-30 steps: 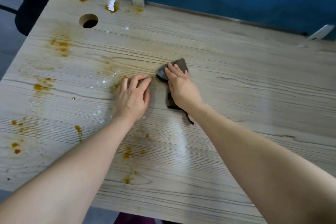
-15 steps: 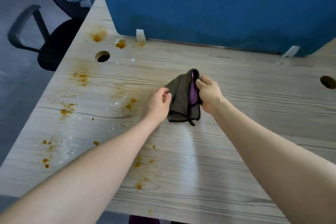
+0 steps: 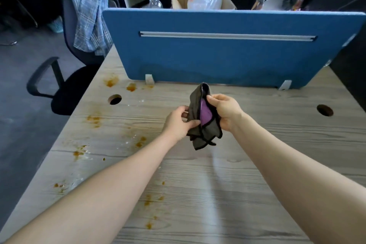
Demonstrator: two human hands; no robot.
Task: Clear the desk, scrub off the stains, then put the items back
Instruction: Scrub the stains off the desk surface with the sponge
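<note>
A dark grey cloth (image 3: 196, 109) with a purple inner side hangs folded above the middle of the wooden desk (image 3: 267, 164). My left hand (image 3: 177, 124) pinches its left edge. My right hand (image 3: 224, 110) grips its right edge near the top. Orange-brown stains (image 3: 111, 82) are scattered over the left half of the desk, from the far corner down to the near edge. White specks lie among them.
A blue partition (image 3: 227, 61) stands along the desk's far edge. Round cable holes (image 3: 114, 99) sit at far left and far right (image 3: 324, 110). A black office chair (image 3: 65, 77) with a plaid shirt on it stands left of the desk.
The cloth has come up off the desk and now hangs between both hands. My left hand went from lying flat on the desk to pinching the cloth. My head tilted up.
</note>
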